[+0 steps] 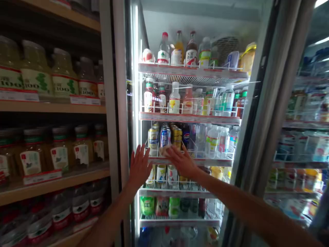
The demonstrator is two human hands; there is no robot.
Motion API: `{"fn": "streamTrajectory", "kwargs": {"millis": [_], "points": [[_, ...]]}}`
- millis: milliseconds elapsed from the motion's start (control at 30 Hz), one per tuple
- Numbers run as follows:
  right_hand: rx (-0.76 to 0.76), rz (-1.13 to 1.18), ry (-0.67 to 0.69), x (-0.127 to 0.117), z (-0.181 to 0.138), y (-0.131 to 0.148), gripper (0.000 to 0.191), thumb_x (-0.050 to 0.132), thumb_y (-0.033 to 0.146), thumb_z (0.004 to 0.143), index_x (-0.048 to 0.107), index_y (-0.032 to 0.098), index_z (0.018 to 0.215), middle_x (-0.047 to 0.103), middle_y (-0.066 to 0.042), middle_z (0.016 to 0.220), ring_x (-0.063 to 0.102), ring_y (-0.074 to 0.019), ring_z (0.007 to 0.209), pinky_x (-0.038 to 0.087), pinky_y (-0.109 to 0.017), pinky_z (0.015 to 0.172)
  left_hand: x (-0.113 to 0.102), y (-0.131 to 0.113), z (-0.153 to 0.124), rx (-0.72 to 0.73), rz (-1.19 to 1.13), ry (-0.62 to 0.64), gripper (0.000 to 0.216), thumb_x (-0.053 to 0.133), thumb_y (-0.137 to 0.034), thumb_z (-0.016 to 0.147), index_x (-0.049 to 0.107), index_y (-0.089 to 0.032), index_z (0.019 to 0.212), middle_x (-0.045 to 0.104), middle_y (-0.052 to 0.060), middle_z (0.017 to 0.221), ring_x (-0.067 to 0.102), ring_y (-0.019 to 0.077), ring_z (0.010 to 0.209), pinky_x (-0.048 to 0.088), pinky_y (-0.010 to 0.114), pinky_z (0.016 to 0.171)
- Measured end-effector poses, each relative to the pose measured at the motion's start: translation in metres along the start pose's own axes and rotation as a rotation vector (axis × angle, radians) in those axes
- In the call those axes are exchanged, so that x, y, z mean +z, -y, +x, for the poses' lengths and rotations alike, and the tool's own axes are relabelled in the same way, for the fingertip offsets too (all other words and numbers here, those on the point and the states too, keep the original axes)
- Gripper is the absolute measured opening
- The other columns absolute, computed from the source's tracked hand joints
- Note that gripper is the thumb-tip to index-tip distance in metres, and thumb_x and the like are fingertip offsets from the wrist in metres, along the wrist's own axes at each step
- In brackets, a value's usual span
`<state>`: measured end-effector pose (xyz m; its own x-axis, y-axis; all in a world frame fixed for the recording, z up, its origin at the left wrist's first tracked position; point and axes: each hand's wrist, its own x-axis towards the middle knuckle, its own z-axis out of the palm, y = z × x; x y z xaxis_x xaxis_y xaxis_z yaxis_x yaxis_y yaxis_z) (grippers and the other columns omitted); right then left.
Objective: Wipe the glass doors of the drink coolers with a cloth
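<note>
A pale cloth (164, 150) is under the stretched fingers of the right hand (180, 159), which seems to hold it, maybe flat on the glass (205, 20) of the fridge. The cloth is at the left tips of that hand, so the right hand is much nearer to it. The bit that shows runs mostly from side to side, but it is blurry and the hand hides the rest. It sits in front of the third shelf (205, 163) from the top, by the front edge and nearer its left corner. The left hand (140, 164) is up by the left side of the fridge, with its fingers spread and nothing in it that I can see. I can't tell if it touches anything. The cloth is to the right of it and a bit higher. Right behind the cloth is a blue can (165, 137), with a yellow can (153, 139) to its left and a gold can (177, 137) to its right. The glass seems to be in the way between the hands and the cans.
</note>
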<state>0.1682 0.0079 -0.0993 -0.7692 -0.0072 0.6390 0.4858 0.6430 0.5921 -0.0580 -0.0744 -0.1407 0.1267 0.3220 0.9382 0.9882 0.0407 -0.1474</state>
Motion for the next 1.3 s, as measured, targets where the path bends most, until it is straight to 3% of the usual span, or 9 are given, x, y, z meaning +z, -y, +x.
{"fn": "streamTrajectory", "kwargs": {"millis": [100,267,433,633,800,967,1033,1167,1300], "points": [[-0.172,0.033,0.075,0.008,-0.026,0.015,0.064,0.045,0.009,0.08,0.032,0.025,0.14,0.035,0.0,0.146,0.018,-0.0187,0.139,0.004,-0.048,0.114,-0.002,-0.011,-0.014,0.005,-0.009,0.031,0.051,0.044,-0.025,0.086,0.034,-0.015,0.135,0.032,0.015,0.145,0.014,0.0248,0.14,0.022,0.048,0.111],[0.317,-0.053,-0.006,0.0,-0.041,0.001,0.062,0.044,0.012,0.083,0.028,0.025,0.142,0.03,-0.008,0.148,0.016,-0.0249,0.14,0.006,-0.054,0.111,-0.002,-0.039,-0.018,0.013,-0.044,0.039,0.052,0.044,-0.024,0.085,0.033,-0.014,0.136,0.031,0.016,0.145,0.013,0.0263,0.14,0.023,0.049,0.11],[0.011,-0.037,0.132,0.004,-0.091,-0.004,0.057,0.043,0.01,0.084,0.038,0.031,0.136,0.041,-0.002,0.143,0.027,-0.0187,0.137,0.008,-0.048,0.113,0.008,-0.072,-0.023,0.061,-0.115,0.06,0.051,0.044,-0.022,0.084,0.035,-0.014,0.134,0.032,0.015,0.145,0.012,0.0253,0.14,0.022,0.048,0.111],[0.484,-0.17,-0.005,-0.006,-0.119,-0.049,0.052,0.043,0.016,0.086,0.038,0.02,0.137,0.031,-0.013,0.147,0.016,-0.0261,0.14,0.014,-0.053,0.11,0.018,-0.108,-0.029,0.09,-0.194,0.131,0.053,0.046,-0.02,0.083,0.036,-0.016,0.135,0.028,0.014,0.147,0.01,0.025,0.14,0.02,0.049,0.112],[0.155,-0.111,0.09,0.001,-0.16,-0.048,0.051,0.044,0.01,0.084,0.045,0.03,0.132,0.043,-0.003,0.142,0.028,-0.0195,0.136,0.015,-0.047,0.111,0.024,-0.136,-0.025,0.158,-0.213,0.114,0.053,0.046,-0.015,0.08,0.04,-0.017,0.132,0.033,0.013,0.145,0.012,0.0238,0.14,0.019,0.046,0.113],[0.539,-0.156,-0.02,-0.021,-0.158,-0.098,0.06,0.041,0.01,0.084,0.032,0.026,0.141,0.032,-0.008,0.148,0.024,-0.0225,0.137,0.014,-0.05,0.111,0.031,-0.171,-0.005,0.119,-0.205,0.108,0.053,0.045,-0.016,0.08,0.039,-0.017,0.133,0.029,0.012,0.147,0.012,0.0248,0.14,0.019,0.049,0.113],[0.491,-0.143,-0.01,-0.024,-0.172,-0.105,0.061,0.041,0.009,0.083,0.031,0.027,0.141,0.032,-0.007,0.147,0.026,-0.0218,0.137,0.015,-0.049,0.111,0.033,-0.19,0.002,0.113,-0.188,0.11,0.053,0.045,-0.016,0.08,0.04,-0.017,0.133,0.03,0.012,0.147,0.013,0.0251,0.14,0.02,0.05,0.112],[0.148,-0.078,0.073,-0.019,-0.211,-0.108,0.059,0.042,0.006,0.083,0.038,0.032,0.136,0.043,-0.002,0.141,0.032,-0.0194,0.134,0.015,-0.047,0.112,0.034,-0.229,0.008,0.124,-0.152,0.135,0.052,0.044,-0.014,0.079,0.042,-0.017,0.131,0.032,0.013,0.145,0.016,0.0249,0.139,0.022,0.048,0.112],[0.437,-0.116,-0.009,-0.028,-0.214,-0.134,0.055,0.039,0.008,0.085,0.038,0.024,0.138,0.037,-0.01,0.144,0.028,-0.0258,0.136,0.017,-0.053,0.108,0.034,-0.263,0.011,0.057,-0.126,0.209,0.052,0.046,-0.015,0.079,0.043,-0.015,0.131,0.033,0.014,0.145,0.023,0.0268,0.138,0.024,0.049,0.11]]}}
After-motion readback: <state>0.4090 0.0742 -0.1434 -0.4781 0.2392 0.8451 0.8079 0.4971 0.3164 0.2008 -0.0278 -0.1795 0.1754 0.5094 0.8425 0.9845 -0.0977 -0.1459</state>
